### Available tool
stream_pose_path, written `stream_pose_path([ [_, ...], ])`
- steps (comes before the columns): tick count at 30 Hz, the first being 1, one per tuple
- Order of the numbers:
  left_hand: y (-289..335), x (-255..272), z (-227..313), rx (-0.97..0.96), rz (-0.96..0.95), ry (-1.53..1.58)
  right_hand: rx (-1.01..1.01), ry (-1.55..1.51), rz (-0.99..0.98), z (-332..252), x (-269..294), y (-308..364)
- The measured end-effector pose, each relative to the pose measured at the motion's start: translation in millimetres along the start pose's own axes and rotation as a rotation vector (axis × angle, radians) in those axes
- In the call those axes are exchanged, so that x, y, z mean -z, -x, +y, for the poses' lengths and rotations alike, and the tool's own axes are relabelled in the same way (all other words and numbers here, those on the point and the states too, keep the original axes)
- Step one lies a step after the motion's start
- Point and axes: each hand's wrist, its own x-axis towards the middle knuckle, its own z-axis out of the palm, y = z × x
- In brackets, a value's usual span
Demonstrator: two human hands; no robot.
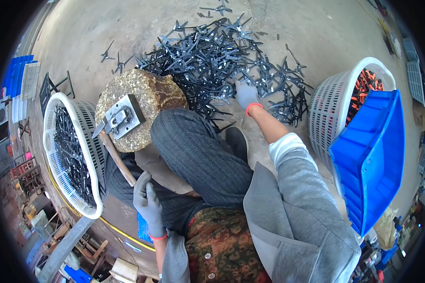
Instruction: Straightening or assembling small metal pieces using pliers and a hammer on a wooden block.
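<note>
Hammer (pixel 119 162): held at its tail end by curled left hand (pixel 148 203). Dark tools (pixel 198 66): touched by right hand (pixel 248 95), grip not discernible; snagging may be caused by tangling.

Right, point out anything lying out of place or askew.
A few black pieces lie strewn beyond the far edge of the heap. The blue tub looks tilted against the white basket at right, though fisheye bending may exaggerate that. Nothing looks plainly damaged.
</note>
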Motion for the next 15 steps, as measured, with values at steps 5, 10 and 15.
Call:
stream_pose_path([
  [5, 1.9, -8.4, -2.4, 0.068, -0.038, 0.041, 0.033, 0.086, -0.156, -15.0, -4.1, -13.8],
  [10, -2.6, -15.4, -12.3, 0.045, -0.112, 0.04, -0.084, -0.168, -0.151, -24.1, -7.7, 16.3],
  [15, -6.5, -18.5, -7.4, 0.083, -0.097, 0.048, -0.296, -0.246, 0.113, 8.5, 4.6, 25.7],
])
